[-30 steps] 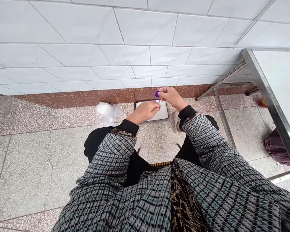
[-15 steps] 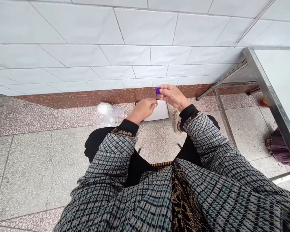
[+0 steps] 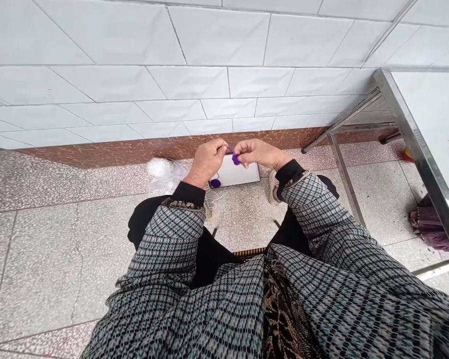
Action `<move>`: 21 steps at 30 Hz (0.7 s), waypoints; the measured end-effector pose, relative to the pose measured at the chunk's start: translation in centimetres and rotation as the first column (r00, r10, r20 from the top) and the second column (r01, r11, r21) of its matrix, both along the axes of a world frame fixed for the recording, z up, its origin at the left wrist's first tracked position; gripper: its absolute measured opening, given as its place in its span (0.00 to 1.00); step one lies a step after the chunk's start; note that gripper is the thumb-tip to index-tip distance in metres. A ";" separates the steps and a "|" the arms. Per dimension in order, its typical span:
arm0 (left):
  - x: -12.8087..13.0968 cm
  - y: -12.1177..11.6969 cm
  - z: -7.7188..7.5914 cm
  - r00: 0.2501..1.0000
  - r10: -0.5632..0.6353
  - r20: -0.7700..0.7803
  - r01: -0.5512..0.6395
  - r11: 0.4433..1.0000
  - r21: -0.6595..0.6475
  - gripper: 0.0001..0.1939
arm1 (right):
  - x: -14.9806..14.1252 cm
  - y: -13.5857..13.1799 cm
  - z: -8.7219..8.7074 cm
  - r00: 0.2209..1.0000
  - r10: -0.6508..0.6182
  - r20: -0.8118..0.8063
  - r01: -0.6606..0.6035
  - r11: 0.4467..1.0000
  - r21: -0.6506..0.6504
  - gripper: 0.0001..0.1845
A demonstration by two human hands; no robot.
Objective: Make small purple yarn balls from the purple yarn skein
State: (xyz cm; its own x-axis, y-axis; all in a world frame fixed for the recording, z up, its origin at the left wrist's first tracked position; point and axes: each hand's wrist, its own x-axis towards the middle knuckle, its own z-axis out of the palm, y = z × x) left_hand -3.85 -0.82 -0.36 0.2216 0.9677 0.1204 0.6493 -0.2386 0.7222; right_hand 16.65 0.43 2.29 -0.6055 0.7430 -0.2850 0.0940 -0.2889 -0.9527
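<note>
My right hand [image 3: 256, 152] is closed in a pinch on a small purple yarn piece [image 3: 235, 159], held out in front of my knees. My left hand [image 3: 206, 158] is closed too, pinching a thin purple strand [image 3: 229, 149] that runs to the piece. Both hands hover above a white flat board [image 3: 243, 174] lying on the floor by the wall. A small purple ball of yarn [image 3: 215, 183] rests on the floor beside the board's left edge, under my left wrist.
A white ball of thread in a clear plastic bag [image 3: 163, 172] lies on the floor to the left. A steel table [image 3: 415, 134] with legs stands at the right, a folded umbrella [image 3: 428, 227] beneath it. The tiled wall [image 3: 209, 75] is close ahead.
My left hand rose from below the board's edge up to the level of my right hand. The right hand dropped a little and the purple piece came lower. The purple ball came into sight.
</note>
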 end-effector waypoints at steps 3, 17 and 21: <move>0.8 -0.3 -0.1 0.999 -0.050 -0.010 0.049 0.993 -0.106 0.09 | 0.2 0.3 0.1 0.954 -0.197 -0.226 0.180 0.979 -0.095 0.10; 0.8 -1.2 0.5 0.926 -0.376 0.015 0.376 0.926 -0.017 0.11 | -1.0 0.1 -0.1 0.936 -0.142 0.321 0.139 0.990 0.034 0.19; 0.1 -0.4 0.2 0.988 -0.152 -0.037 0.153 0.988 0.026 0.11 | -0.8 -0.5 0.8 0.971 -0.030 0.238 0.052 0.995 -0.088 0.18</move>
